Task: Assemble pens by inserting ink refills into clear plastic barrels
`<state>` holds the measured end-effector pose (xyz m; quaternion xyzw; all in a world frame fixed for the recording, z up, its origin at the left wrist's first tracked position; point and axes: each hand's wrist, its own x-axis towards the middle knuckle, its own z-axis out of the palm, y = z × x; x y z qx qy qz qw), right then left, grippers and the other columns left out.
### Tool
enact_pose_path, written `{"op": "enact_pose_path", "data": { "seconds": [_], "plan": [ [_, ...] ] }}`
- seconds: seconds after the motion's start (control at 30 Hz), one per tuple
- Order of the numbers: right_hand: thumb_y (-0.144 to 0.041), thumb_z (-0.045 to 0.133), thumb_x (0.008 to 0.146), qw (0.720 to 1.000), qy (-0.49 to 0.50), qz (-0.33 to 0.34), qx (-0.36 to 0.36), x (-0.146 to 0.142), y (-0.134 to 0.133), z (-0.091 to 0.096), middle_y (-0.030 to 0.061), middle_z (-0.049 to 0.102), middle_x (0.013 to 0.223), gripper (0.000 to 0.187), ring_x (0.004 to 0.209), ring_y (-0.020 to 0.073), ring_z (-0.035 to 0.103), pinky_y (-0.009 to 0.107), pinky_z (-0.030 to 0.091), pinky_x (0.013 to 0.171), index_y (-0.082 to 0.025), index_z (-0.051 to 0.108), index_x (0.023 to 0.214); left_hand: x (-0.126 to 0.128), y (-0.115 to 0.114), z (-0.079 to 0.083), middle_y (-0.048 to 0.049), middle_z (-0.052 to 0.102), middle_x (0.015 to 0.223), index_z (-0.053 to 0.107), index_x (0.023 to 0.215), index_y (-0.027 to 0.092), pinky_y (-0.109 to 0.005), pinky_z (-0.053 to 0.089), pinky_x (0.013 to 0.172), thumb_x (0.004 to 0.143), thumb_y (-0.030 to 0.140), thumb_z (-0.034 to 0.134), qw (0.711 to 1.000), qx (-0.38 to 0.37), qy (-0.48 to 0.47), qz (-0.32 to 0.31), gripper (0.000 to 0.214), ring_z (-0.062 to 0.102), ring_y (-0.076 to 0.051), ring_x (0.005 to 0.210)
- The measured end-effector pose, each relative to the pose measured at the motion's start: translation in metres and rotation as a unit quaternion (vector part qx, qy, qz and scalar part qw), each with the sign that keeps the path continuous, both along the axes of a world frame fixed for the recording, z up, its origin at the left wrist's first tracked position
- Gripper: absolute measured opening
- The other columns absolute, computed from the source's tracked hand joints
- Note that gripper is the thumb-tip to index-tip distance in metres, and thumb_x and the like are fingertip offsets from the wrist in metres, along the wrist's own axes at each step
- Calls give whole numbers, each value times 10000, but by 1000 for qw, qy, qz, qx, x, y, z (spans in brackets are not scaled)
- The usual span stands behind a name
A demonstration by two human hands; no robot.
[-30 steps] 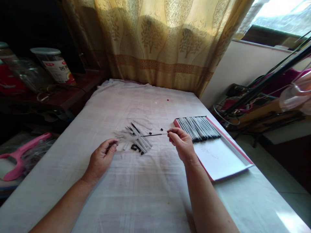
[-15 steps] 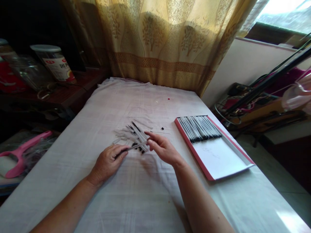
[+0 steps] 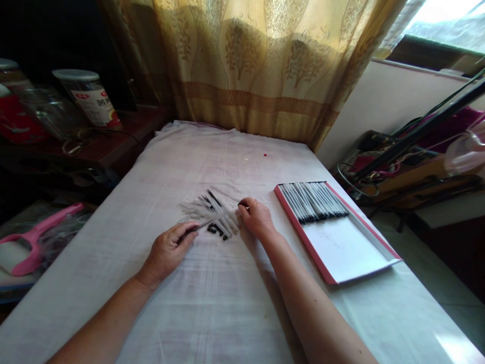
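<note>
My left hand (image 3: 168,253) is closed on a slim pen (image 3: 200,226), dark at the end in the fingers, its clear barrel pointing right over the pile. My right hand (image 3: 257,217) is low over the cloth, right of the pile, thumb and fingers pinched together; a dark bit shows at the fingertips, too small to make out. Between the hands lie loose clear pen barrels (image 3: 227,218), dark-tipped refills (image 3: 210,196) and several small black caps (image 3: 212,229). Off to the right, a shallow red-edged box (image 3: 308,247) holds a row of black-capped pens (image 3: 312,202).
A pale checked cloth (image 3: 197,303) covers the table. Small red (image 3: 265,155) and white bits lie toward the back. On the left are a labelled jar (image 3: 91,101) on a dark cabinet and a pink-handled object (image 3: 49,232). A patterned curtain (image 3: 250,60) hangs behind.
My right hand has left the far end of the pen and moved right, down to the cloth, fingers now pinched. The left hand keeps the pen almost in place.
</note>
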<state>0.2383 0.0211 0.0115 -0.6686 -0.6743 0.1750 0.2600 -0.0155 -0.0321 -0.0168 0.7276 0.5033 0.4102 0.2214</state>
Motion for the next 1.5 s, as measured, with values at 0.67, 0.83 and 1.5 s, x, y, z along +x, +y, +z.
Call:
{"op": "enact_pose_path", "data": {
  "seconds": [0.67, 0.83, 1.5],
  "plan": [
    [-297, 677, 745, 915, 401, 37, 28, -12, -57, -6, 31, 749, 818, 164, 727, 169, 670, 289, 534, 690, -213, 726, 877, 2, -3, 10, -33, 760, 985, 730, 1067, 235, -285, 563, 839, 925, 400, 520, 996, 14, 76, -43, 302, 711, -194, 915],
    [-312, 671, 748, 913, 406, 29, 17, -13, -59, -3, 28, 742, 789, 167, 693, 168, 675, 286, 548, 651, -211, 715, 874, 3, -2, 11, -34, 760, 993, 727, 1072, 233, -291, 563, 844, 927, 394, 522, 996, 12, 73, -48, 299, 711, -193, 916],
    [-258, 634, 807, 960, 257, 66, 88, -6, -63, 3, 37, 752, 860, 129, 753, 183, 680, 295, 543, 723, -231, 731, 886, 3, -3, 14, -47, 760, 969, 741, 1061, 229, -302, 573, 828, 934, 394, 510, 995, 11, 80, -56, 311, 714, -201, 900]
  ]
}}
